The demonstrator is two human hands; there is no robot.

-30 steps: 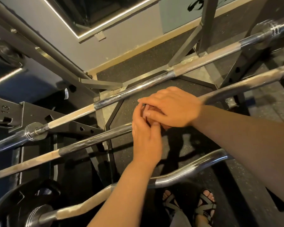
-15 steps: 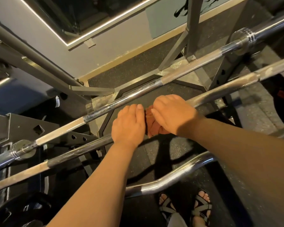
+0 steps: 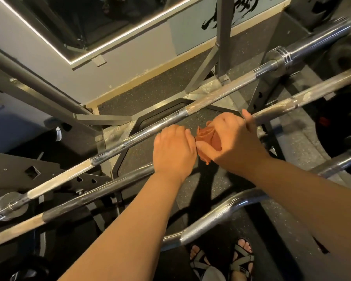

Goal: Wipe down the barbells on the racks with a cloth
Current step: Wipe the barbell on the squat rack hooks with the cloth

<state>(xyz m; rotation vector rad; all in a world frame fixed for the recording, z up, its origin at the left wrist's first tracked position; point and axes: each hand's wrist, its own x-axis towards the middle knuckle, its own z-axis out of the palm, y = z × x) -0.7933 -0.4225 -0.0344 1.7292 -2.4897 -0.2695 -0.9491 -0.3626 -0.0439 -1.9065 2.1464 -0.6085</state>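
Note:
Three barbells lie across the rack. The upper straight barbell [image 3: 150,130] runs from lower left to upper right. Below it is the middle barbell [image 3: 292,102], where both hands are. My left hand [image 3: 173,151] curls over this bar near its middle. Right beside it, my right hand [image 3: 233,140] grips an orange cloth [image 3: 206,135] bunched around the same bar, thumb sticking up past the bar. The part of the bar under the hands and cloth is hidden. A bent chrome curl bar [image 3: 211,218] lies nearest to me.
Grey rack uprights [image 3: 223,37] and a black bracket with holes [image 3: 18,173] frame the bars. A mirror hangs on the wall at the top left. My sandalled feet [image 3: 221,260] stand on dark speckled rubber flooring. A weight plate sits at the right edge [image 3: 344,57].
My hands were stacked together on the middle bar; now they sit side by side. The left hand has settled on the bar and the right has slid right with the cloth, which now shows.

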